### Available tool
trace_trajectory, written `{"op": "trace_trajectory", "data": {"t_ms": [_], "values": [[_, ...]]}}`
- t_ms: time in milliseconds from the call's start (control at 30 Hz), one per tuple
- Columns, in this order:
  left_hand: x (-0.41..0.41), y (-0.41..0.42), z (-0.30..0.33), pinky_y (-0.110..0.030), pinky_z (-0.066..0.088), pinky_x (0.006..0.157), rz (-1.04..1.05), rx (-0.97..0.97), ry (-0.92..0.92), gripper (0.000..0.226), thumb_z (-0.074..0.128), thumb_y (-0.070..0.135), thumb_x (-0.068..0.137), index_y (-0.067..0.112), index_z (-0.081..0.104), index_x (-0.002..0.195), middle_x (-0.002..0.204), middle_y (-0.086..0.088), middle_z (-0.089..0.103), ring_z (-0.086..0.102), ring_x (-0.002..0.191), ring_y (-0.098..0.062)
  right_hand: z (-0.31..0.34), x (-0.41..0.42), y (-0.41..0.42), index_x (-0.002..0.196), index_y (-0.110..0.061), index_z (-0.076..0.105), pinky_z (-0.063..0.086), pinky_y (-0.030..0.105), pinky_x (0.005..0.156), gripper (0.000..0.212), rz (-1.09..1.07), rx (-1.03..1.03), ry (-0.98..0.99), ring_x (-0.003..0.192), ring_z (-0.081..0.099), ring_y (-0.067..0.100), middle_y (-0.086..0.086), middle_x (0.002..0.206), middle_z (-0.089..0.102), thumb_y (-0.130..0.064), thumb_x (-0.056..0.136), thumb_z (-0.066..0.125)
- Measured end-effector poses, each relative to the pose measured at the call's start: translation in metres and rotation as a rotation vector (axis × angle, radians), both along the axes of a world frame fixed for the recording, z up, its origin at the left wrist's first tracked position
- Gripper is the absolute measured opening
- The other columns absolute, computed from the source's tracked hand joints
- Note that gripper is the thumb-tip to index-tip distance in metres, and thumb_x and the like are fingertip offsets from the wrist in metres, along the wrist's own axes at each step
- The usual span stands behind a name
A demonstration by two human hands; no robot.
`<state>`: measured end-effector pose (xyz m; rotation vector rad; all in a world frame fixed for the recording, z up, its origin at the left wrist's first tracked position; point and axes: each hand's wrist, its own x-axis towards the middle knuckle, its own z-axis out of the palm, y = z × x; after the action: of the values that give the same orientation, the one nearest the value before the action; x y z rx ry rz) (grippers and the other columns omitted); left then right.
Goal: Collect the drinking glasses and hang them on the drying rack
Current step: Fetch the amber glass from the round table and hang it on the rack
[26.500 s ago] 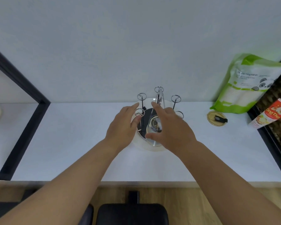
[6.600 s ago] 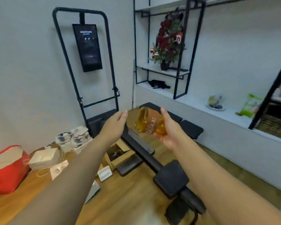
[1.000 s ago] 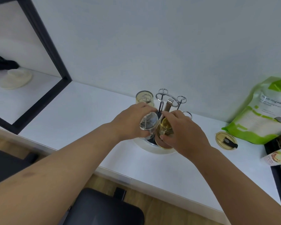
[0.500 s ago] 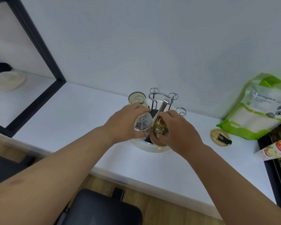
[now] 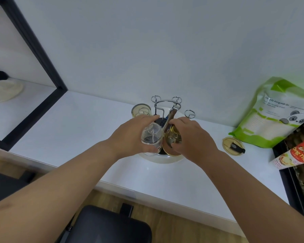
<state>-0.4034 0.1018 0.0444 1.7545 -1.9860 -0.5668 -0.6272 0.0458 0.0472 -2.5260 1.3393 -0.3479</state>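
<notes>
Both hands have drifted slightly right: left hand [image 5: 133,135] grips the clear glass [image 5: 152,135], right hand [image 5: 191,137] clasps the amber glass [image 5: 173,137] over the drying rack [image 5: 167,104].

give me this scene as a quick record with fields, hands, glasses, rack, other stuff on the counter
left hand: holds clear glass, upside down at rack
right hand: holds amber glass at rack front
hung: pale glass, back left peg
free pegs: three ring tips visible
counter: lid, green bag, red tube at right
</notes>
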Motion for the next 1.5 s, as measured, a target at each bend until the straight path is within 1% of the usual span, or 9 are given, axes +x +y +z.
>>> {"op": "trace_trajectory", "data": {"t_ms": [433,667,767,867,967,1067,1267,1367,1500], "values": [[-0.018,-0.007,0.0,-0.029,0.047,0.096,0.086,-0.063,-0.014,0.095,0.088,0.056,0.068,0.04,0.046,0.152,0.143,0.019,0.06,0.057,0.127,-0.009,0.002,-0.004,-0.007,0.136,-0.029,0.057,0.058,0.044,0.082,0.058,0.044,-0.017,0.046,0.114,0.055,0.023,-0.008,0.13,0.06,-0.045,0.084,0.077],[-0.014,-0.005,0.003,-0.02,0.037,0.095,0.071,-0.036,-0.095,0.098,0.08,0.076,0.063,0.045,0.047,0.149,0.146,0.026,0.053,0.045,0.133,0.001,0.001,-0.003,-0.007,0.14,-0.028,0.056,0.057,0.041,0.083,0.068,0.036,-0.007,0.025,0.12,0.05,0.022,-0.008,0.131,0.059,-0.05,0.081,0.08],[-0.004,-0.003,0.009,-0.016,0.042,0.089,0.151,-0.163,-0.004,0.068,0.065,0.08,0.076,0.042,0.064,0.133,0.123,0.031,0.06,0.05,0.115,0.008,0.002,-0.005,-0.007,0.139,-0.029,0.057,0.056,0.04,0.083,0.068,0.028,0.009,-0.007,0.12,0.05,0.022,-0.007,0.13,0.059,-0.051,0.079,0.08],[0.015,-0.013,0.016,-0.039,0.053,0.092,0.264,-0.316,0.061,0.03,0.061,0.037,0.099,0.032,0.069,0.128,0.121,0.019,0.067,0.059,0.114,-0.009,0.003,-0.009,-0.008,0.141,-0.03,0.055,0.056,0.04,0.084,0.069,0.008,0.023,-0.038,0.124,0.049,0.023,-0.005,0.134,0.057,-0.044,0.077,0.079],[0.031,-0.028,0.02,-0.045,0.036,0.118,0.228,-0.033,0.061,0.066,0.059,0.002,0.093,0.03,0.05,0.152,0.156,0.008,0.048,0.039,0.145,-0.017,0.003,-0.008,-0.006,0.142,-0.031,0.054,0.056,0.04,0.084,0.072,-0.008,0.031,-0.066,0.125,0.047,0.023,-0.004,0.136,0.056,-0.04,0.075,0.079],[0.034,-0.038,0.019,-0.033,0.018,0.123,0.072,0.228,-0.013,0.088,0.059,-0.005,0.085,0.033,0.035,0.161,0.17,0.004,0.025,0.019,0.157,-0.018,0.0,-0.008,-0.006,0.141,-0.031,0.055,0.052,0.037,0.081,0.071,-0.009,0.052,-0.052,0.121,0.048,0.023,-0.004,0.129,0.058,-0.043,0.076,0.081],[0.034,-0.037,0.014,-0.041,0.039,0.113,0.085,0.109,-0.068,0.075,0.08,0.027,0.088,0.031,0.046,0.155,0.151,0.003,0.043,0.045,0.137,-0.02,0.004,-0.019,-0.013,0.143,-0.033,0.053,0.052,0.038,0.079,0.069,-0.013,0.066,-0.019,0.119,0.049,0.026,-0.001,0.127,0.059,-0.046,0.078,0.072],[0.03,-0.03,0.009,-0.036,0.045,0.104,0.106,0.054,-0.021,0.072,0.084,0.036,0.084,0.03,0.053,0.148,0.138,0.006,0.049,0.054,0.121,-0.015,0.008,-0.023,-0.019,0.148,-0.032,0.049,0.055,0.044,0.088,0.076,-0.02,0.075,0.038,0.125,0.047,0.027,0.002,0.135,0.056,-0.031,0.08,0.081],[0.025,-0.022,0.001,-0.032,0.044,0.103,0.118,0.022,0.024,0.07,0.086,0.034,0.083,0.03,0.054,0.145,0.135,0.008,0.055,0.055,0.116,-0.012,0.013,-0.028,-0.02,0.156,-0.034,0.041,0.05,0.053,0.104,0.092,-0.003,0.134,0.072,0.147,0.032,0.029,0.004,0.158,0.042,-0.04,0.077,0.087]]}}
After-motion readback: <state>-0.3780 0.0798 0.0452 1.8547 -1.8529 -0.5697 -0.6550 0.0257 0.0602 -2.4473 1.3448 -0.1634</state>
